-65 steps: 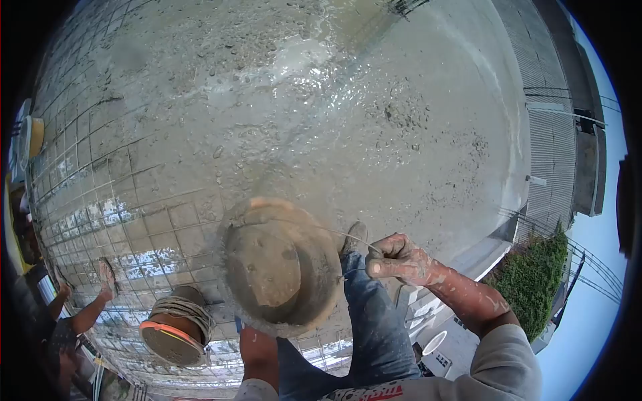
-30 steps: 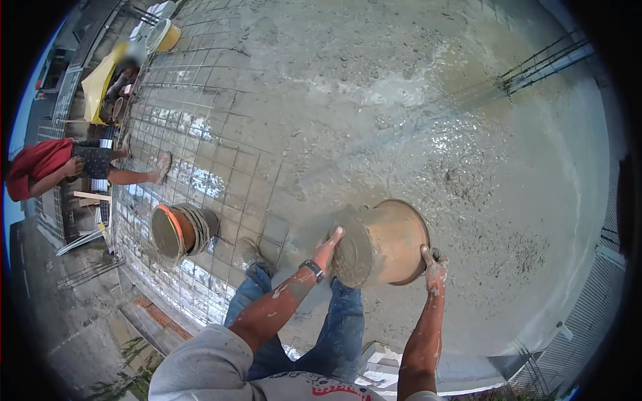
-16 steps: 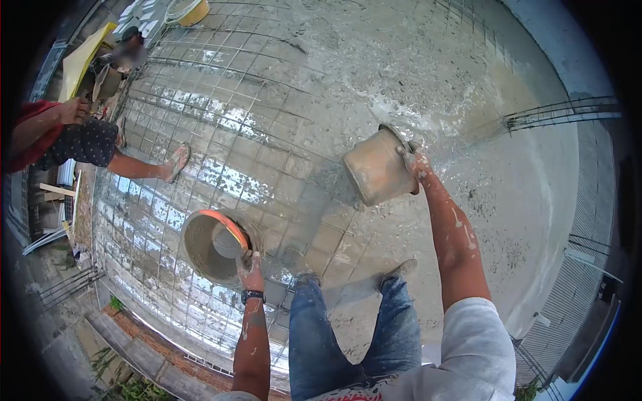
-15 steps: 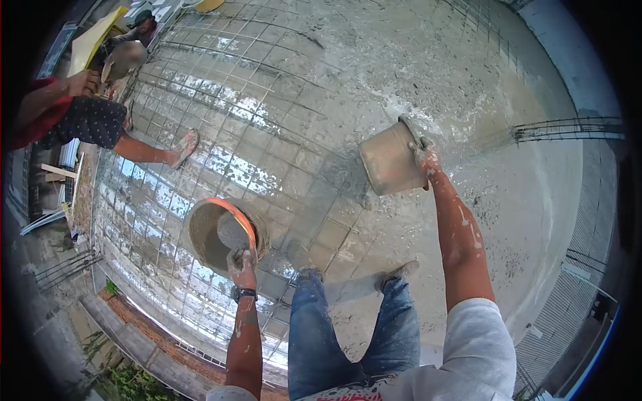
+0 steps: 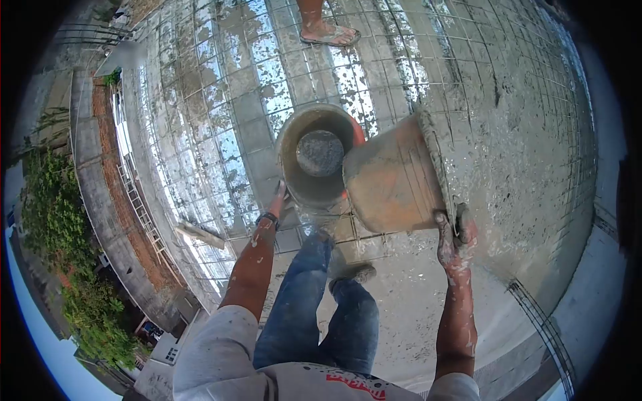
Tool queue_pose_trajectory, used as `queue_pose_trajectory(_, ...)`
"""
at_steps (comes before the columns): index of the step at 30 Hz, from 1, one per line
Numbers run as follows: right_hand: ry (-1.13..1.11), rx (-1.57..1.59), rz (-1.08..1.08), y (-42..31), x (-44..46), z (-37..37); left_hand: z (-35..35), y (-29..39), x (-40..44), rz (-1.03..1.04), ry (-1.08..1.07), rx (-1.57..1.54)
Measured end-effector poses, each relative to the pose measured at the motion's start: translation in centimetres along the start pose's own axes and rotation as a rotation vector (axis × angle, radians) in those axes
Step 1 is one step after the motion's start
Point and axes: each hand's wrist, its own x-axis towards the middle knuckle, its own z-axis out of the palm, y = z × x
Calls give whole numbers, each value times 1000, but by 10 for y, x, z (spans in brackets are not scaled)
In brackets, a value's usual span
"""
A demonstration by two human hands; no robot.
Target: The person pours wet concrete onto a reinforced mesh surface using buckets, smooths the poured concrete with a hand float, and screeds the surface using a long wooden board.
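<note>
Tilted bucket point(image 5: 394, 180), mouth hidden, is held by the right hand point(image 5: 457, 248); I cannot tell the grip of the left hand point(image 5: 276, 201).

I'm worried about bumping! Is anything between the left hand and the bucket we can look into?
No, nothing visible. The left hand is at the near side of the open bucket; the tilted bucket is to its right.

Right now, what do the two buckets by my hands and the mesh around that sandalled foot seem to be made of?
Tilted bucket: probably plastic or rubber, its smooth orange-brown wall dulled by grey smears.
Other bucket: perhaps the same, but a matte grey coating hides its inner wall.
Mesh: likely steel, judging by thin crossing bars; the finish looks dull grey.
</note>
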Motion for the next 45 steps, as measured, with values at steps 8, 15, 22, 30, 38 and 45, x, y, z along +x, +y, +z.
queue_pose_trajectory(8, -507, -334, -508, -55, 33, 179, 14, -15, 20, 40, -61, -465)
queue_pose_trajectory(15, -305, -86, -352, 25, 13, 210, 7, -22, 27, 33, 21, -567)
queue_pose_trajectory(22, -196, -170, 1361, 328, 73, 59, -27, -31, 53, 33, -86, -416)
queue_pose_trajectory(30, -71, -357, 615, 325, 71, 69, 5, -2, 44, 15, -51, -473)
queue_pose_trajectory(38, -507, -22, -239, -48, 27, 236, -1, -16, 64, -41, -31, -638)
queue_pose_trajectory(45, -716, -342, -185, -46, 14, 314, -44, -21, 137, 31, -54, -36)
